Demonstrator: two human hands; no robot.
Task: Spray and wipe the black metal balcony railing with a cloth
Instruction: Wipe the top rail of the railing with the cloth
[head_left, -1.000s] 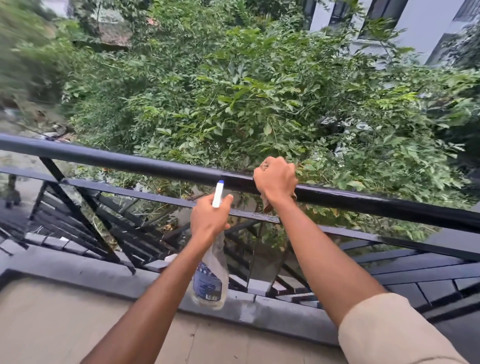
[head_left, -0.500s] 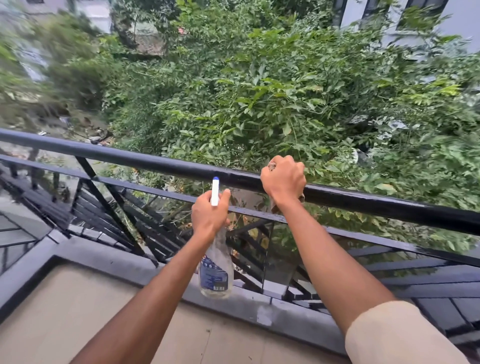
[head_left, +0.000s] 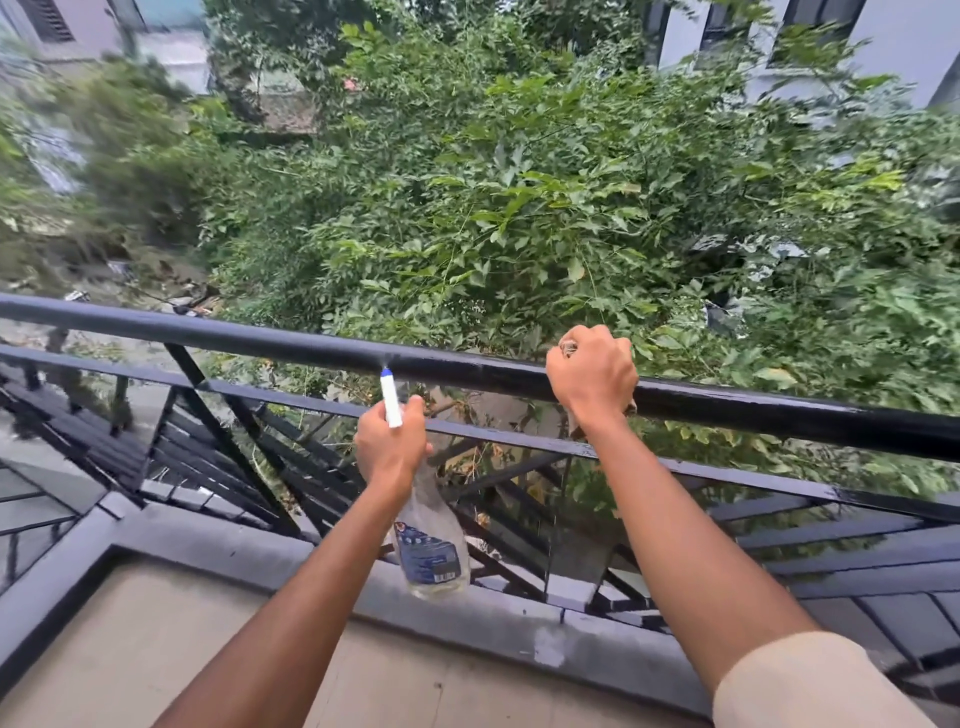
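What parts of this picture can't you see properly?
All from the head view:
1. The cloth: mostly hidden inside the right hand on the railing; only scraps show.
2. The label on the bottle: words too small to read.
3. The trigger: hidden under the left hand.
4. The building at far left: blurred.
5. The sleeve: cut off by the bottom edge.

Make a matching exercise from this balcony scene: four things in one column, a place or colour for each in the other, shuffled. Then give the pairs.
1 spray bottle
2 cloth
3 top rail
4 leaves

A black
B gripped in the left hand
C green
D bunched under the right hand

Pairs: 1-B, 2-D, 3-A, 4-C
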